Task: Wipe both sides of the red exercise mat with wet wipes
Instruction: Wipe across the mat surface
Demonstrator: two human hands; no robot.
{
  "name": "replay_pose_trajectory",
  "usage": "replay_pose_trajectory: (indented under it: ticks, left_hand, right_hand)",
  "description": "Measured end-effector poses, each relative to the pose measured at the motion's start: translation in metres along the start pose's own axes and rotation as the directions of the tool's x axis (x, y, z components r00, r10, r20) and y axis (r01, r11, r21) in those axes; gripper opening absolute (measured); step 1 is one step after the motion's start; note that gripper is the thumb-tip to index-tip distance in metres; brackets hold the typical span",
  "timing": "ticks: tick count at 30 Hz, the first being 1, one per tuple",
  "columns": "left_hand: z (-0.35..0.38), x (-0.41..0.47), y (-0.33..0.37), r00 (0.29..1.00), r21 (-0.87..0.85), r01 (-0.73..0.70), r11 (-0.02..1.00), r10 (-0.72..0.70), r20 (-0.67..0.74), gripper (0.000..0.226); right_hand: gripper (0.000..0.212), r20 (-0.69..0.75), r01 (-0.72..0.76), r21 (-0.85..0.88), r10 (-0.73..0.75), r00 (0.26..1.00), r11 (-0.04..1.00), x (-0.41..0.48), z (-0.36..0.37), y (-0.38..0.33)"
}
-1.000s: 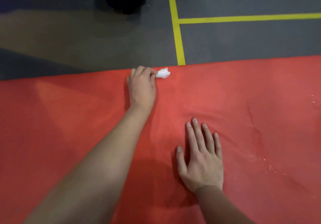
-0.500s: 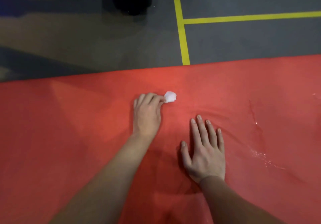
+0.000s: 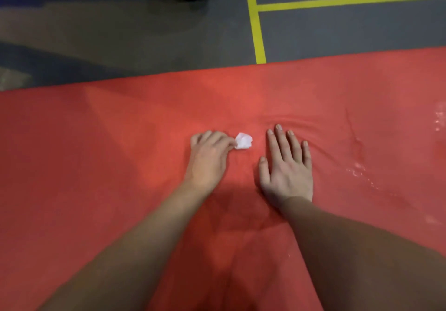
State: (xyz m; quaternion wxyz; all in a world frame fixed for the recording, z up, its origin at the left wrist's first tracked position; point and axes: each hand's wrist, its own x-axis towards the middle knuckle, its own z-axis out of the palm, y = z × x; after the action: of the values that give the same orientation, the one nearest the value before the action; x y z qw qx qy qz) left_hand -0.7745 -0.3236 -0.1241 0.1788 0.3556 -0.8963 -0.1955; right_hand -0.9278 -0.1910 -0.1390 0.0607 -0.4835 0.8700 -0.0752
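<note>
On the grey floor (image 3: 120, 33) with yellow tape lines (image 3: 259, 30) lies the red exercise mat (image 3: 96, 166), where the left hand (image 3: 207, 161) pinches a crumpled wet wipe (image 3: 243, 141) in a curled grip while the right hand (image 3: 287, 166) presses flat, fingers spread.

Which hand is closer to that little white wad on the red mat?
Left. The left hand pinches the white wad at its fingertips; the right hand lies flat on the red mat to the wad's right, not touching it.

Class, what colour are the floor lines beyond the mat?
Yellow floor lines, clearest in the head view.
</note>
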Motion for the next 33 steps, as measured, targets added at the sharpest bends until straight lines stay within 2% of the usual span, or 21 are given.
replay_pose_trajectory:
  ticks: [3,5,8,10,12,14,16,19,22,24,26,27,29,31,33]
  left_hand:
    - [-0.004,0.032,-0.007,0.994,0.090,0.037,0.995,-0.046,0.098,0.016]
    - [-0.003,0.032,0.003,0.983,0.085,0.083,0.993,-0.096,0.157,0.015]
    - [-0.002,-0.016,0.027,0.980,0.033,0.103,0.994,-0.107,0.170,0.014]
    - [0.000,-0.057,0.035,0.988,0.015,0.088,0.996,-0.089,0.129,0.016]
    - [0.002,-0.090,0.041,0.995,-0.012,0.051,0.999,-0.050,0.081,0.019]
    - [0.006,-0.117,0.048,0.997,-0.036,0.023,0.999,-0.020,0.069,0.025]
    - [0.008,-0.134,0.051,0.998,-0.030,-0.003,1.000,0.005,0.067,0.027]
    - [0.004,-0.142,0.054,0.997,-0.051,-0.009,0.999,0.013,0.076,0.017]
    - [-0.008,-0.147,0.051,0.998,-0.198,0.018,0.980,-0.006,0.063,0.010]
    - [-0.019,-0.158,0.053,0.992,-0.343,0.122,0.931,-0.125,0.016,0.014]
    - [-0.027,-0.170,0.052,0.972,-0.383,0.162,0.910,-0.214,-0.099,0.017]
    - [-0.029,-0.178,0.049,0.958,-0.333,0.171,0.927,-0.235,-0.162,0.020]
    - [-0.033,-0.195,0.036,0.929,-0.123,0.250,0.961,-0.273,-0.250,0.028]
    - [-0.033,-0.214,0.020,0.911,0.072,0.371,0.926,-0.348,-0.220,0.043]
    - [-0.029,-0.229,0.009,0.907,0.184,0.420,0.889,-0.404,-0.121,0.057]
  right_hand:
    - [0.066,0.006,0.010,0.008,-0.010,1.000,1.000,0.003,0.001,0.001]
    - [0.066,0.032,0.003,0.012,-0.003,0.999,1.000,0.003,-0.001,0.002]
    - [0.066,0.191,-0.008,0.062,-0.004,0.982,0.998,0.011,-0.008,0.005]
    - [0.071,0.346,-0.031,0.121,-0.013,0.938,0.992,0.022,-0.019,0.010]
    - [0.077,0.424,-0.010,0.166,-0.062,0.903,0.986,0.022,-0.032,0.018]
    - [0.075,0.378,0.063,0.256,-0.160,0.912,0.965,-0.002,-0.042,0.022]
    - [0.070,0.243,0.188,0.371,-0.291,0.925,0.909,-0.044,-0.047,0.018]
    - [0.057,0.115,0.365,0.391,-0.438,0.892,0.845,-0.099,-0.040,0.008]
    - [0.048,0.134,0.360,0.387,-0.438,0.889,0.849,-0.112,-0.036,-0.007]
    - [0.043,0.139,0.366,0.335,-0.430,0.892,0.868,-0.111,-0.033,-0.012]
    - [0.043,0.142,0.383,0.289,-0.435,0.889,0.877,-0.109,-0.029,-0.012]
    - [0.044,0.144,0.381,0.275,-0.430,0.892,0.883,-0.110,-0.028,-0.013]
    - [0.047,0.142,0.377,0.246,-0.418,0.897,0.893,-0.112,-0.028,-0.018]
    - [0.043,0.138,0.385,0.233,-0.422,0.896,0.893,-0.117,-0.027,-0.020]
    - [0.040,0.119,0.415,0.240,-0.451,0.885,0.877,-0.129,-0.027,-0.016]
